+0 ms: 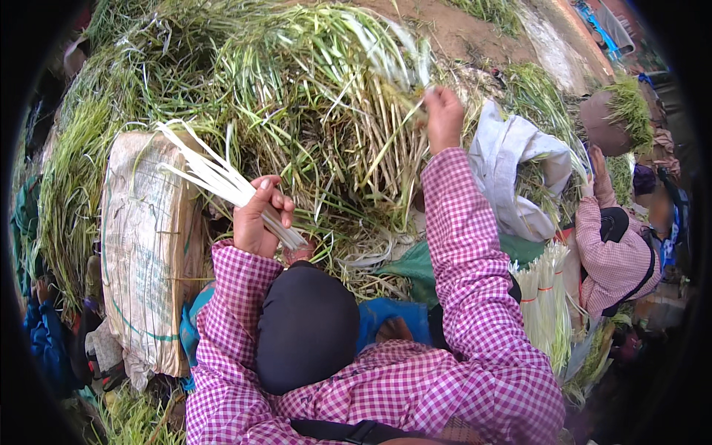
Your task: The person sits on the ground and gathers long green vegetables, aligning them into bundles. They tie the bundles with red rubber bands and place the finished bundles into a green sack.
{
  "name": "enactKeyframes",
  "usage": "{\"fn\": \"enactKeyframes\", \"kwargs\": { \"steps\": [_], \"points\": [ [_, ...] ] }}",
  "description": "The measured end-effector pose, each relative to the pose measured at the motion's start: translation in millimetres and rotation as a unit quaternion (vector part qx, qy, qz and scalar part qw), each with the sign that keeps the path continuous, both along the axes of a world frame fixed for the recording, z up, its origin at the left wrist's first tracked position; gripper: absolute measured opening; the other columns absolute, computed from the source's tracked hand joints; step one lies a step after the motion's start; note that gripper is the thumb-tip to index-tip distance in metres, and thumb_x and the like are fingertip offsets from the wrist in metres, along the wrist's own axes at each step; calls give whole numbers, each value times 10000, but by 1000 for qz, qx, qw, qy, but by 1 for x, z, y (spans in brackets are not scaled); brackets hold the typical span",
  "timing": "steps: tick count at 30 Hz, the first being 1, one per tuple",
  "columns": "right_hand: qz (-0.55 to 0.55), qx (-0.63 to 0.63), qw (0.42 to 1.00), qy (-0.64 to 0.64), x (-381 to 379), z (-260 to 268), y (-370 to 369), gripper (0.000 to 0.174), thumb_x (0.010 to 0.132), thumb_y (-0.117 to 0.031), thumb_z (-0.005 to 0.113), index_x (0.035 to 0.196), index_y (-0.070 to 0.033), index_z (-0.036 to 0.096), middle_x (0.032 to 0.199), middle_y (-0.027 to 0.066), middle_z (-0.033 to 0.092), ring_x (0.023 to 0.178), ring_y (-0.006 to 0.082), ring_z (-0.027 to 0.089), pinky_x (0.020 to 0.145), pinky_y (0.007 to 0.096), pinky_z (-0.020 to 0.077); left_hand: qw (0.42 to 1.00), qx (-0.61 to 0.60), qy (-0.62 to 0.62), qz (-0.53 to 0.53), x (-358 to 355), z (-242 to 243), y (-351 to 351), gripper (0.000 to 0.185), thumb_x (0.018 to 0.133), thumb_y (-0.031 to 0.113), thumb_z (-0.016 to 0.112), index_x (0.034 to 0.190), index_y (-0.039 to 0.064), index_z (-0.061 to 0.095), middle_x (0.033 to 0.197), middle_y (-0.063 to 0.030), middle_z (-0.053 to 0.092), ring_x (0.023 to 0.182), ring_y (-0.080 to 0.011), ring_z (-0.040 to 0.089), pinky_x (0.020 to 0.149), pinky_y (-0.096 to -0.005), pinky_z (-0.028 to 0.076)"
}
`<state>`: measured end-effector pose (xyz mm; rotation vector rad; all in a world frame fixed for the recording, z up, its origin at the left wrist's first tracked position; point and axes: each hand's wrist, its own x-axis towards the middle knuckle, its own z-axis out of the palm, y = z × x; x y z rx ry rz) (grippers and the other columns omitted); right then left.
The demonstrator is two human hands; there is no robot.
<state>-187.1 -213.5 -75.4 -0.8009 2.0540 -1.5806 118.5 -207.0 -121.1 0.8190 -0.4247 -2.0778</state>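
My left hand (258, 219) is closed around a small bunch of white plant stalks (219, 181), slanting up to the left. Their lower ends stick out beneath my fingers. Farther out and to the right, my right hand (445, 118) pinches some pale green stalks (414, 61), blurred where they meet the fingertips. Beyond both hands spreads a large heap of long green leafy stalks (267, 72). Thin brownish stems (389, 142) lie along its near side, just left of my right hand.
A stuffed woven sack (144, 245) stands at the left. White plastic sacking (509, 150) lies right of my forearm, above banded bundles of pale stalks (542, 295). At the right another person (617, 256) reaches toward stalks; at the far left is a person's blue sleeve (47, 339).
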Motion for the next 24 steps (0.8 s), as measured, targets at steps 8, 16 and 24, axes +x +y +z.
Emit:
{"fn": "enactKeyframes", "kwargs": {
  "steps": [8, 16, 24],
  "points": [
    [19, -137, 989, -57, 16, -17, 30, 97, 916, -92, 480, 901, -52, 568, 735, 62, 590, 550, 86, 562, 392, 199, 480, 994, -25, -82, -64, -29, 22, -7, 179, 891, 79, 515, 1035, -27, 522, 737, -105, 589, 706, -218, 634, 427, -240, 498],
    [86, -143, 986, -29, 61, -39, 48, 100, 856, -11, 554, 898, -60, 630, 835, 77, 641, 689, 122, 601, 553, 239, 526, 982, -76, -117, -128, -113, 41, -36, 403, 878, 41, 515, 1255, -41, 401, 1073, -196, 596, 805, -222, 653, 461, -216, 517],
    [-3, -54, 998, 22, 77, -55, 67, 59, 795, 9, 598, 851, -2, 581, 893, 76, 572, 726, 154, 542, 652, 266, 482, 997, 4, -76, 0, -118, 25, -19, 179, 853, -24, 525, 1028, -57, 503, 857, -176, 631, 781, -269, 651, 559, -293, 571]
  ]
}}
